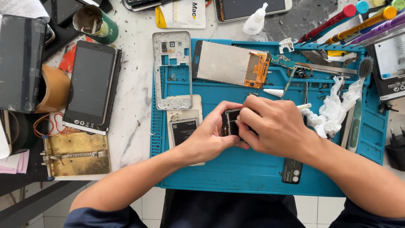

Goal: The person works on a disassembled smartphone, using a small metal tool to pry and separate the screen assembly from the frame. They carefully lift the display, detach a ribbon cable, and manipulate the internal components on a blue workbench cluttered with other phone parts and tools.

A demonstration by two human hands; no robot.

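Both hands meet over the middle of a blue repair mat (236, 169). My left hand (209, 135) grips a small dark phone part (231, 122) from the left side. My right hand (274, 124) covers most of that part from the right, fingertips pressing on its top edge. A phone display panel with an orange flex cable (230, 63) lies face down at the back of the mat. A silver phone mid-frame (172, 69) lies to its left. A phone battery (183, 128) sits just left of my left hand.
A black phone (90, 86) lies on the marble table to the left, with a brass clamp jig (76, 154) below it. Crumpled white tissue (333, 107), tweezers, a brush and coloured screwdrivers (363, 23) crowd the right. A glue bottle (255, 19) stands at the back.
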